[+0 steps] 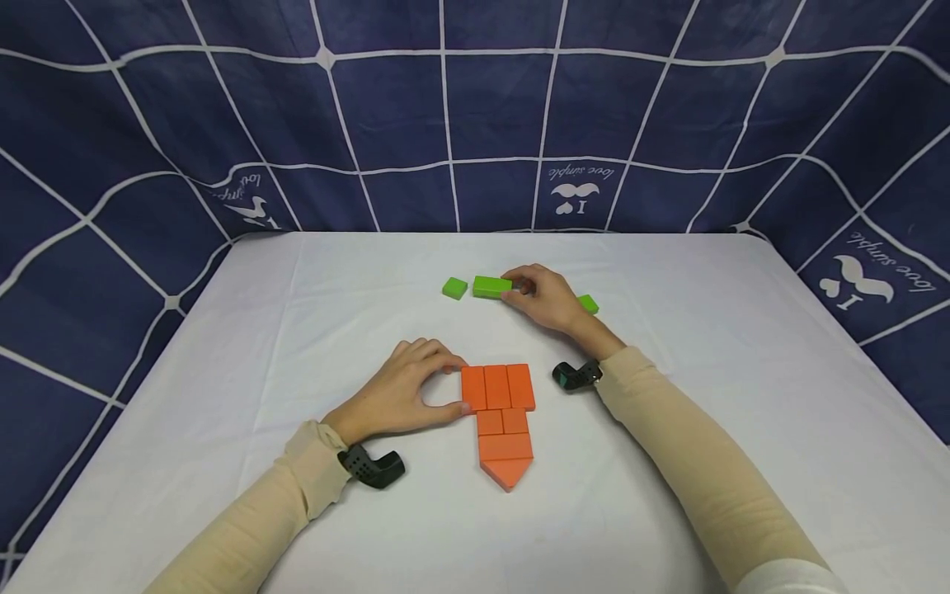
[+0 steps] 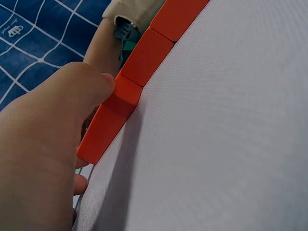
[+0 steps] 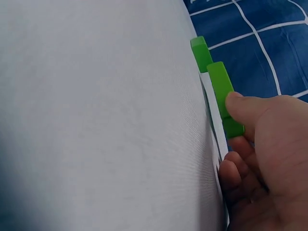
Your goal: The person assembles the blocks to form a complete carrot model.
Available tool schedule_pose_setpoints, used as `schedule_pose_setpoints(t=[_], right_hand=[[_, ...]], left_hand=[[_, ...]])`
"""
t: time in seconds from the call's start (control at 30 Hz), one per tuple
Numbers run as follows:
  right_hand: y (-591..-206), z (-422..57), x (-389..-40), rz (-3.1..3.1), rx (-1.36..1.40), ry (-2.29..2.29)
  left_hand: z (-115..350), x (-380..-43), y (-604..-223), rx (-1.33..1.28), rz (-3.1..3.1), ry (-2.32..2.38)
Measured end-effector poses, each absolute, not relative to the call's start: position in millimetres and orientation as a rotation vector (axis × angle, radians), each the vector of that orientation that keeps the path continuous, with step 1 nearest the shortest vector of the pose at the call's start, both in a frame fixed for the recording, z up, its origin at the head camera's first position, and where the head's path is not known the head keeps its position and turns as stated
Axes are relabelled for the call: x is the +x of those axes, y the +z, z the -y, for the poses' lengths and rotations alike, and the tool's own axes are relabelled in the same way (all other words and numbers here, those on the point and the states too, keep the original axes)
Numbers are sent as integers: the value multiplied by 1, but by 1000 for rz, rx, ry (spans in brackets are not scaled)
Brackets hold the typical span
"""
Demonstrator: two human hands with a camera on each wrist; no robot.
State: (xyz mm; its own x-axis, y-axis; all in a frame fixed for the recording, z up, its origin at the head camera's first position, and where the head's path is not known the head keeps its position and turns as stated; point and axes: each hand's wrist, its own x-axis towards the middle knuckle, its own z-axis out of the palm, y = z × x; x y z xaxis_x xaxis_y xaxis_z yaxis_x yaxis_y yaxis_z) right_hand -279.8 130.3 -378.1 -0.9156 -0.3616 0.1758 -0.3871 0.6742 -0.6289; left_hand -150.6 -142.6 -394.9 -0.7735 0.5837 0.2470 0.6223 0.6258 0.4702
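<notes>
My left hand [image 1: 404, 392] pinches the leftmost of three orange rectangular blocks [image 1: 473, 388], thumb at its near end and forefinger at its far end. In the left wrist view the thumb presses on this orange block [image 2: 108, 122], which lines up with its neighbours. Below that row, two small orange squares [image 1: 502, 421], a crosswise orange rectangle [image 1: 505, 447] and an orange triangle [image 1: 508, 473] pointing toward me lie edge to edge. Farther back, my right hand [image 1: 545, 297] grips the right end of a long green block [image 1: 488, 287] between thumb and fingers.
A small green block [image 1: 455, 288] lies just left of the long one. Another green block [image 1: 589, 304] is partly covered by my right wrist. The white cloth-covered table [image 1: 334, 280] ends at a dark blue checked curtain [image 1: 386, 107]. Each wrist wears a black band [image 1: 371, 466].
</notes>
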Motion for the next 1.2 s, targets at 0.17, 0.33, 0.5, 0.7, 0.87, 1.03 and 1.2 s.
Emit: schedule_pose_setpoints(t=[0.17, 0.33, 0.5, 0.7, 0.87, 1.03, 1.2], right_hand=[[-379, -134, -275, 2820, 597, 1187], [-378, -139, -268, 2826, 573, 1306], [-376, -144, -258, 2835, 576, 1374], [-376, -149, -247, 2852, 643, 1400], [-376, -151, -238, 2864, 708, 1370], [-376, -152, -229, 2870, 776, 1364], [-376, -154, -222, 2879, 849, 1353]], left_hand=[[143, -151, -396, -1026, 2770, -838], [143, -151, -396, -1026, 2766, -840], [143, -151, -396, -1030, 2765, -838], [142, -151, -395, -1021, 2772, -834], [142, -151, -395, -1012, 2784, -832], [142, -151, -394, -1011, 2788, -837], [142, -151, -394, -1019, 2785, -832]])
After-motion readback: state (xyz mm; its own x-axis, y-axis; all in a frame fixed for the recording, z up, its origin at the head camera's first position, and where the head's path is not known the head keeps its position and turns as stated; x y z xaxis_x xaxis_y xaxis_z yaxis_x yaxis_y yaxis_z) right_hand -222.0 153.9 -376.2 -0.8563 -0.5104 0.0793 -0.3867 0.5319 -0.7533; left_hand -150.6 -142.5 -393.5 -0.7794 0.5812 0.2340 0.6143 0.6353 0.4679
